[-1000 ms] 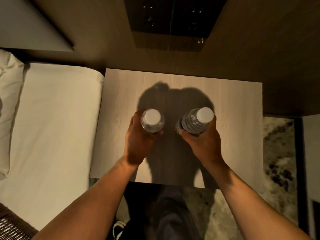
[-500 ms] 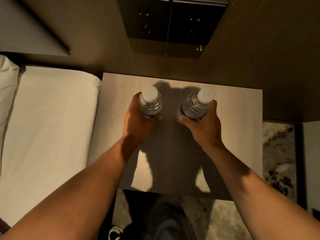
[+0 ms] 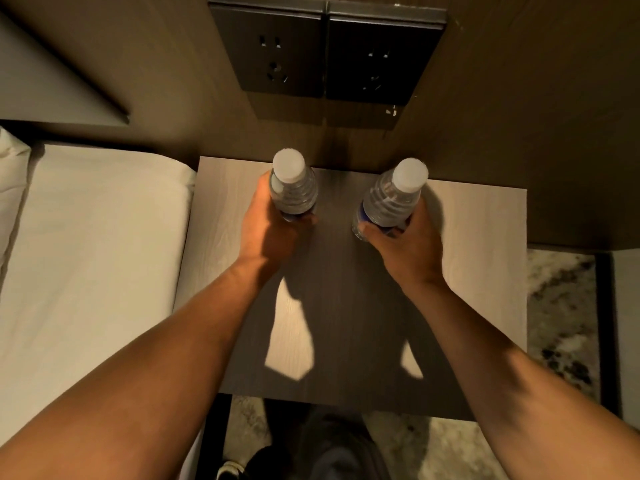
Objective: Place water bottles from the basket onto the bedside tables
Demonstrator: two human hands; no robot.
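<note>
Two clear plastic water bottles with white caps stand upright near the back edge of the light wooden bedside table [image 3: 485, 258]. My left hand [image 3: 268, 225] is wrapped around the left water bottle [image 3: 293, 188]. My right hand [image 3: 403, 245] grips the right water bottle [image 3: 393, 199], which leans slightly to the right. Whether the bottle bases touch the tabletop is hidden by my hands. The basket is out of view.
A white-sheeted bed [image 3: 90, 258] lies against the table's left side. Two dark wall socket plates [image 3: 325, 50] sit on the wooden wall panel just behind the bottles. Patterned carpet [image 3: 561, 323] shows to the right and below the table.
Both hands have carried the bottles away from me, from the table's middle to its back edge near the wall. The view has shifted forward, showing more of the sockets.
</note>
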